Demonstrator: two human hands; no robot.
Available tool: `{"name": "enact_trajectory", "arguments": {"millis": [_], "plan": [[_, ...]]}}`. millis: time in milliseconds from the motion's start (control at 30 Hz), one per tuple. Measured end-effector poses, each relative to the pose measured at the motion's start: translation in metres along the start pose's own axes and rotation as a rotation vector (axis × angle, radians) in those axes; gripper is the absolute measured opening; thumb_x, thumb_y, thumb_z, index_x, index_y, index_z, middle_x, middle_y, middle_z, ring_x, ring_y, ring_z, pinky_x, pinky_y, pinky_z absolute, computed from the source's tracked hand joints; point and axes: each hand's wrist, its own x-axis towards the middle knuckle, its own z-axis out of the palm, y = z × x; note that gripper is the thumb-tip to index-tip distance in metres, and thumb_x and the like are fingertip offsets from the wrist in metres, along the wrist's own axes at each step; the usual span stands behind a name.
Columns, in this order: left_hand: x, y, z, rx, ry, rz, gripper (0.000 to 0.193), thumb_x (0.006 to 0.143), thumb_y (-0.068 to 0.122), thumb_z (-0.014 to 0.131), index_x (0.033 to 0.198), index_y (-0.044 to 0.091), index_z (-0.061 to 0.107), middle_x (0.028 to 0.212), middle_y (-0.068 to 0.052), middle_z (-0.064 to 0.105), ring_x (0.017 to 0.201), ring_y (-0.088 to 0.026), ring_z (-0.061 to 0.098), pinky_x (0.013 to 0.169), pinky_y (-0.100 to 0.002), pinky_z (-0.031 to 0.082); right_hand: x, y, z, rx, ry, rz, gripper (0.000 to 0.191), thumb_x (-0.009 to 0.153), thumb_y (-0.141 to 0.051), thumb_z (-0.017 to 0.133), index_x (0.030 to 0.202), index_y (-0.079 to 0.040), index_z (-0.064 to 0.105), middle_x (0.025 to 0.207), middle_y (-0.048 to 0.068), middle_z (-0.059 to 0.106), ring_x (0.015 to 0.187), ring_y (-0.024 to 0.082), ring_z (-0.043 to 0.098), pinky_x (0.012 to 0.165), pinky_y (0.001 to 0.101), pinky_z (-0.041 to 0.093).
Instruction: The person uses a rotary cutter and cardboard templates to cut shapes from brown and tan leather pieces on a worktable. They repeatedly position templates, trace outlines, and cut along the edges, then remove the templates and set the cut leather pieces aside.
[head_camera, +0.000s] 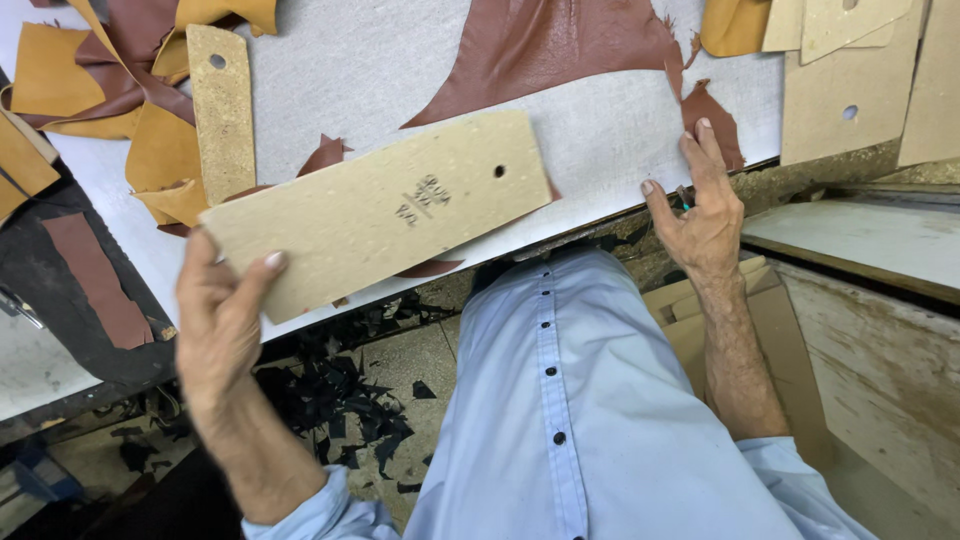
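L hand (222, 318) gripping long tan fibreboard pattern w/ hole (385, 205) by its end at bench (600, 120) front edge, steadying it; R hand (703, 205) resting open, fingers pinning reddish-brown leather scrap (712, 115) at edge.

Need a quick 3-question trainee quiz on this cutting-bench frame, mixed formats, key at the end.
1. True or false: the left hand grips the long cardboard template by its end.
2. Which does the right hand touch? A) the yellow leather B) the small brown leather scrap at the table edge C) the narrow cork-coloured strip
3. Fill in: black offcuts lie on the ____.

Key: 1 true; 2 B; 3 floor.
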Motion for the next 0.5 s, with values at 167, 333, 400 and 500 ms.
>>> {"name": "enact_trajectory", "arguments": {"millis": [167, 333, 400, 500], "plan": [[-0.074, 0.047, -0.058, 0.508, 0.205, 0.416, 0.016, 0.119, -0.009, 0.063, 0.128, -0.007, 0.050, 0.121, -0.027, 0.069, 0.106, -0.028, 0.074, 0.090, -0.037, 0.064, -0.005, 0.009, 0.005, -0.028, 0.011, -0.051, 0.056, 0.102, -0.015, 0.077, 0.150, 0.005, 0.053, 0.163, 0.031, 0.043, 0.149, 0.046, 0.048, 0.121, 0.0494, 0.047], [-0.113, 0.031, -0.113, 0.989, 0.582, 0.765, 0.016, 0.121, -0.012, 0.057, 0.136, -0.009, 0.051, 0.142, -0.032, 0.062, 0.122, -0.040, 0.076, 0.097, -0.042, 0.065, -0.013, 0.020, 0.016, -0.076, 0.007, -0.116, 0.051, 0.109, -0.011, 0.073, 0.151, 0.011, 0.051, 0.163, 0.035, 0.041, 0.153, 0.047, 0.046, 0.129, 0.0484, 0.043], [-0.090, -0.003, -0.137, 1.267, 0.777, 0.859, 0.011, 0.119, -0.004, 0.057, 0.129, -0.002, 0.056, 0.142, -0.030, 0.061, 0.125, -0.042, 0.074, 0.097, -0.042, 0.069, -0.014, 0.022, 0.021, -0.079, 0.010, -0.149, 0.051, 0.110, -0.008, 0.069, 0.152, 0.013, 0.048, 0.164, 0.039, 0.037, 0.155, 0.049, 0.043, 0.129, 0.0473, 0.042], [-0.027, -0.071, -0.157, 1.329, 0.836, 0.845, 0.011, 0.111, -0.001, 0.056, 0.121, 0.003, 0.058, 0.136, -0.025, 0.067, 0.112, -0.026, 0.070, 0.087, -0.038, 0.063, -0.013, 0.022, 0.028, -0.112, 0.015, -0.166, 0.050, 0.111, -0.006, 0.066, 0.152, 0.014, 0.046, 0.164, 0.041, 0.035, 0.155, 0.050, 0.041, 0.130, 0.0480, 0.041]]}}
